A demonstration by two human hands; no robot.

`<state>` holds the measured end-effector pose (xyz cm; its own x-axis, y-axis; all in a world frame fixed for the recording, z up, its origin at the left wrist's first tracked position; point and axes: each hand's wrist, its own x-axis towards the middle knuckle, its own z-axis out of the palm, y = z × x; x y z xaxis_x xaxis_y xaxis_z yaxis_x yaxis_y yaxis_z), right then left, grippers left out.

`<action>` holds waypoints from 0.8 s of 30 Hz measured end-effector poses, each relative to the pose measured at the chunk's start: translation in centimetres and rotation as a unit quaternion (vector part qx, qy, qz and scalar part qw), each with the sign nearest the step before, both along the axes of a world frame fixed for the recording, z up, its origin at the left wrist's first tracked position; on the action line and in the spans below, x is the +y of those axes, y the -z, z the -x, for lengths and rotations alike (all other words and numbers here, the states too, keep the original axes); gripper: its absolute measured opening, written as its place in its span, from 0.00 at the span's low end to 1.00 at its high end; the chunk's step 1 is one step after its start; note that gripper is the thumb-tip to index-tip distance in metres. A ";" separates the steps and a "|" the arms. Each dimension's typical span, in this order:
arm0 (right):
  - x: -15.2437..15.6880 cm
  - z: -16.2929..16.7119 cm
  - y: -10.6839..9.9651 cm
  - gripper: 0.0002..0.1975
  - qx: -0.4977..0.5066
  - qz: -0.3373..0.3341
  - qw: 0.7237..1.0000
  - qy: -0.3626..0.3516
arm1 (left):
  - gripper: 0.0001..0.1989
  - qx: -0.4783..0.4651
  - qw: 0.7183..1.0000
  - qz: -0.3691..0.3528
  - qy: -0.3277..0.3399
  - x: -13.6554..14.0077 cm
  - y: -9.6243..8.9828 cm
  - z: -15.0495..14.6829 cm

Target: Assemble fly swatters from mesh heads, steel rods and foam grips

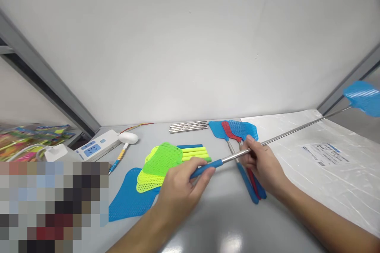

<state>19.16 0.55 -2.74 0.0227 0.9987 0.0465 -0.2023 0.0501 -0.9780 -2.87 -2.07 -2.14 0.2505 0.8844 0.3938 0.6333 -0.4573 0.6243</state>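
A fly swatter (293, 129) with a blue grip, a long extended metal rod and a blue paddle slants up to the right across the table. My left hand (185, 184) is closed around its blue grip. Farther up, my right hand (263, 162) pinches the metal rod. Under and behind my right hand lie several assembled swatters (233, 130), blue and red, partly hidden. Beside my left hand are stacked green and yellow swatter heads (164, 160) on a larger blue swatter head (133, 199). Yellow, green and blue handles (194, 152) lie just beyond.
Metal rods (188, 126) lie by the wall. To the left are a white power strip (97, 146) with a plugged-in cable and colourful packaged items (32, 140). A white plastic bag (299, 182) with a label covers the right side. The lower left corner is pixelated.
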 end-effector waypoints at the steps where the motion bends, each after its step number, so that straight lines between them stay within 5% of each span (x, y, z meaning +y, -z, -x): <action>1: 0.4 -0.6 -0.3 0.25 0.029 0.003 0.999 0.021 | 0.11 0.004 1.000 -0.017 -0.010 0.3 -0.3 0.5; 5: 2.6 -4.0 -1.3 0.21 0.132 -0.018 0.979 0.156 | 0.20 0.014 0.990 -0.075 -0.115 2.0 -1.2 3.4; 12: 5.0 -8.6 -1.5 0.21 0.228 -0.015 0.961 0.159 | 0.19 0.025 0.955 -0.123 -0.267 5.0 -2.0 8.4; 24: 4.4 -6.3 0.0 0.17 0.167 -0.048 0.968 0.180 | 0.12 -0.128 0.929 -0.114 -0.329 5.9 -2.4 10.5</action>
<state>25.50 5.00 -2.74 0.3978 0.9149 0.0691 -0.4588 0.2636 -0.8485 -13.35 3.84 0.21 -0.4416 0.6990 0.5625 0.6667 -0.1639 0.7270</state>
